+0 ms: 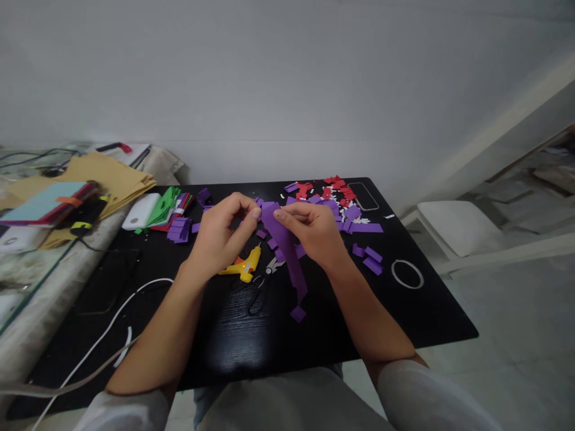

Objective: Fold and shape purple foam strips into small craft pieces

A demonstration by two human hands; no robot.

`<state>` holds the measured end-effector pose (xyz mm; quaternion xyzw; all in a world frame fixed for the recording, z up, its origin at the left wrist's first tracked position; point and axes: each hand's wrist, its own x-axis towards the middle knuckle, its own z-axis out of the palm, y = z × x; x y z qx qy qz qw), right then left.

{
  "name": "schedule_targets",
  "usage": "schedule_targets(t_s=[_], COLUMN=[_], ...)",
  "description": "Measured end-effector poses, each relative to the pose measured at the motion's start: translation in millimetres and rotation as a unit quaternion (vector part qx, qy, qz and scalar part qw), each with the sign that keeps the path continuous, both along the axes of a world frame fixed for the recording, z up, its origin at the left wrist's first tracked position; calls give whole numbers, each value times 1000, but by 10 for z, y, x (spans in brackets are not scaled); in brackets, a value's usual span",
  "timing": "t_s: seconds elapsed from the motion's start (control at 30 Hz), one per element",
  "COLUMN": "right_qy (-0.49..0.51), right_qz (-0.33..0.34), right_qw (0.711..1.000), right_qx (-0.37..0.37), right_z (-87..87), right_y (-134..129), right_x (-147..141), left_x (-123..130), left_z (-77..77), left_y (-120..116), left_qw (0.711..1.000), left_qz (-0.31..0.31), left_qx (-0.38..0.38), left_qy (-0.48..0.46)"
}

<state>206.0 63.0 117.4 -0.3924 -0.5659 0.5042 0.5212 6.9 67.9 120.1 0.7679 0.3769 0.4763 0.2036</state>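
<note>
A long purple paper strip (290,257) hangs in front of me, its upper end held up between both hands and its lower part folded, with a small diamond-shaped end near the table. My right hand (314,230) pinches the upper right edge between thumb and fingers. At the upper left edge, my left hand (224,233) is closed in a pinch, thumb and index finger together at the paper. Below the hands lie a yellow glue gun (246,266) and pliers (265,281) with dark handles. Cut purple pieces (372,260) are scattered behind and right of the strip.
Red paper scraps (336,188) and white bits lie at the black table's (251,353) back right. A ring (407,274) sits near the right edge. Bundled green paper (164,206) and a white box (141,212) stand back left. A white cable (108,329) crosses the left side.
</note>
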Motion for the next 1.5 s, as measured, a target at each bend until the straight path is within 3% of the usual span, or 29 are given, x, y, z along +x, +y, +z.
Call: schedule_targets(t_s=[0.4,0.6,0.93,1.13,1.3,1.5], right_qy=[-49,-60,-86,-125,-122,-5], right_qz=[32,50,74,90,59,-70], right_qw=[998,996,993,988,991,998], right_qx=[37,44,10,-4,-13,2], right_z=[-55,-32,3,32,64,72], right_y=[-1,-7,27,81,143,190], right_x=[-19,0,95,270,435,465], left_x=[155,141,-22,-188,-333,-427], left_z=[-11,-6,32,52,51,35], left_y=[-30,-31,66,142,208,243], left_qw=[997,991,980,977,955,948], left_qz=[-3,36,112,121,137,137], left_qx=[-36,-70,-59,-58,-85,-128], left_qy=[-75,-111,-155,-168,-249,-258])
